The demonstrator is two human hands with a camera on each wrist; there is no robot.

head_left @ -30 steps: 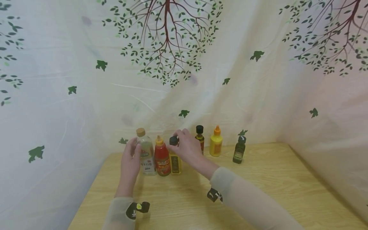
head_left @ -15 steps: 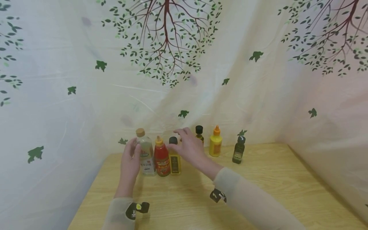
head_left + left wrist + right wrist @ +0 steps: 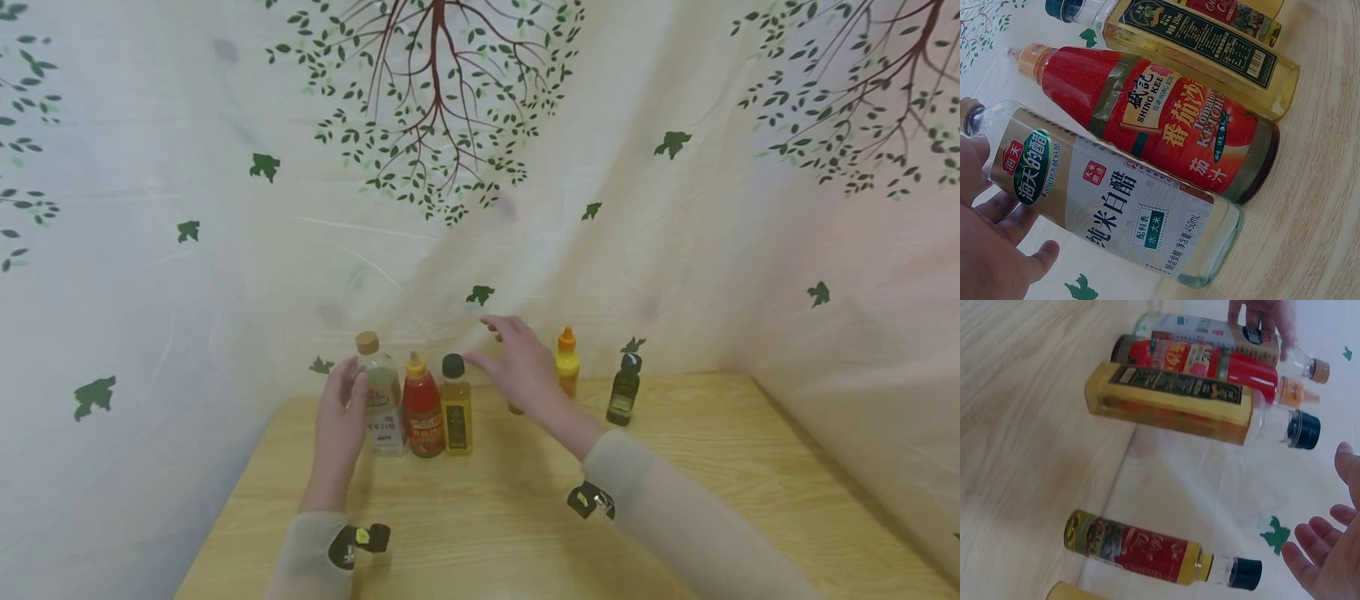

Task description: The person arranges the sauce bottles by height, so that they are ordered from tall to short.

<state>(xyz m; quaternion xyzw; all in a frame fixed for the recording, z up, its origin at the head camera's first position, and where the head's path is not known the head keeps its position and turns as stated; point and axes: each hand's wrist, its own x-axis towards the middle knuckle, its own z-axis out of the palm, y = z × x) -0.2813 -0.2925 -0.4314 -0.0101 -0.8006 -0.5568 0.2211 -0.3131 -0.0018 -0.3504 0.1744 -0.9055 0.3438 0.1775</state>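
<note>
My left hand holds a clear white rice vinegar bottle by its left side, thumb towards the front and fingers behind. Touching or very close to it stands a red ketchup bottle. Beside the ketchup is a square bottle of yellow oil with a black cap. My right hand hangs free with spread fingers, right of that cap and holding nothing. Behind it, mostly hidden in the head view, stands a small olive oil bottle with a red label, its black cap near my fingers in the right wrist view.
A yellow squeeze bottle with an orange tip stands at the back, partly hidden by my right hand. Further right is a small dark green bottle. A leaf-printed curtain hangs behind the wooden table.
My right hand has let go of the square oil bottle's cap and moved right, in front of the olive oil bottle. The left hand stays at the vinegar bottle.
</note>
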